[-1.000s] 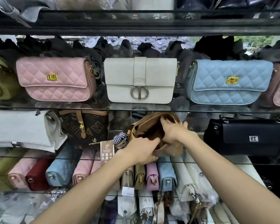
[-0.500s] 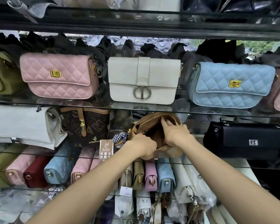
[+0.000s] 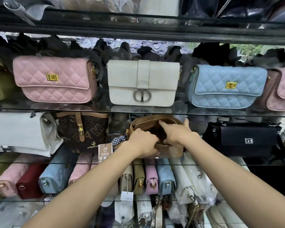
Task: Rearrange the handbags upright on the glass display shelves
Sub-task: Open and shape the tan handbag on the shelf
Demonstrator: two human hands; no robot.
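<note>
Two hands at the open mouth of a tan suede handbag on the middle glass shelf.

Left to right on the middle glass shelf (image 3: 39, 159): a white leather bag (image 3: 18, 130) lying on its side, a dark brown monogram canvas bag with tan strap (image 3: 82, 129), then the small tan suede handbag (image 3: 168, 151), and, apart from it at the far right, a black flap bag with silver clasp (image 3: 247, 139). The left hand (image 3: 142, 143) curls its fingers over the near left rim of the tan bag, gripping it; a checkered black-and-white charm (image 3: 118, 139) hangs just beside this hand. The right hand (image 3: 178, 133) clasps the right side of the opening, fingers bent inside the mouth and thumb around the far right edge. The bag sits between both hands, mouth gaping toward the camera, its base on the glass. On the shelf above, directly over it, a cream flap bag with round silver buckle (image 3: 143, 83) stands upright.
</note>
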